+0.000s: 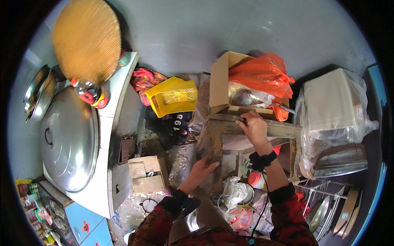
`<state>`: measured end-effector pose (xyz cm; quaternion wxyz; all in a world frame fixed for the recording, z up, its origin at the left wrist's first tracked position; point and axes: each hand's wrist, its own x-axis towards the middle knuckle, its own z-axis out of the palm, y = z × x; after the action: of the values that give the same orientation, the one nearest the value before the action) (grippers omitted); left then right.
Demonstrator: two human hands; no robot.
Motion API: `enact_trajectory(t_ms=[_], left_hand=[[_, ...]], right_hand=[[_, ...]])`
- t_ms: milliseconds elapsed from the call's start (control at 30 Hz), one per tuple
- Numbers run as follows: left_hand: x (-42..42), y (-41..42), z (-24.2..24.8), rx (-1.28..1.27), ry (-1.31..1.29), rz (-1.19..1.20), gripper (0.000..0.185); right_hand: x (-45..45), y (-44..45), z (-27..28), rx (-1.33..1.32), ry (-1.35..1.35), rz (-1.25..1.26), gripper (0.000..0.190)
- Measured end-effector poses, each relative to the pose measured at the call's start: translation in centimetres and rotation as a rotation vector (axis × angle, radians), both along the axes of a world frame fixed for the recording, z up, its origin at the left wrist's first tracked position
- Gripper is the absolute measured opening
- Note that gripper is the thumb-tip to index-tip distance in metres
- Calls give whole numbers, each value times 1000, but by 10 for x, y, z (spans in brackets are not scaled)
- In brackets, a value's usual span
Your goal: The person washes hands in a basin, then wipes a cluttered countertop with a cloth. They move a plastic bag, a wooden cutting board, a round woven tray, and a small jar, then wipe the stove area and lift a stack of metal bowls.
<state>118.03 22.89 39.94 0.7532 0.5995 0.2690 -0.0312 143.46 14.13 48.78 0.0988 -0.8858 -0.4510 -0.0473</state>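
Observation:
An old wooden stand [255, 129] with worn, stained legs is in front of me. My right hand [256, 129] grips its upper front rail, the fingers curled over the top edge. Lower and to the left, my left hand [200, 172] is at the stand's left front leg [216, 153], its thumb lying across the wood. Whether those fingers close around the leg is unclear. On the stand, just behind my right hand, a cardboard box [219, 83] contains an orange-red plastic bag [261, 75], clear plastic and a metal ladle-like utensil [241, 97].
At left, a tiled stove counter [104, 129] bears a large metal lid [69, 138] and a dark sauce bottle [92, 93]. Yellow plastic baskets [172, 95] and a small carton [149, 175] stand between. Plastic-wrapped goods [331, 101] and a wire rack [323, 209] flank the right.

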Motion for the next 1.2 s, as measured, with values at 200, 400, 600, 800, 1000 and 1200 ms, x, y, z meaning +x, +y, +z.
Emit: enact_trajectory(t_ms=[200, 400, 600, 800, 1000, 1200], left_hand=[[39, 10, 0, -2, -138, 179, 41], [38, 0, -21, 161, -36, 298, 43], [-85, 22, -29, 70, 89, 443, 34], [-215, 54, -62, 123, 300, 515, 35], [-299, 62, -61, 153, 231, 747, 36], [-381, 68, -41, 166, 429, 850, 37]], right_hand=[[14, -3, -16, 25, 19, -23, 43], [15, -6, -12, 109, 209, -34, 34], [-14, 19, 10, 272, 263, 81, 15], [-77, 103, 20, 239, 317, 273, 18], [-157, 251, -26, 326, 476, 530, 22], [-242, 430, -86, 452, 1043, 427, 29]])
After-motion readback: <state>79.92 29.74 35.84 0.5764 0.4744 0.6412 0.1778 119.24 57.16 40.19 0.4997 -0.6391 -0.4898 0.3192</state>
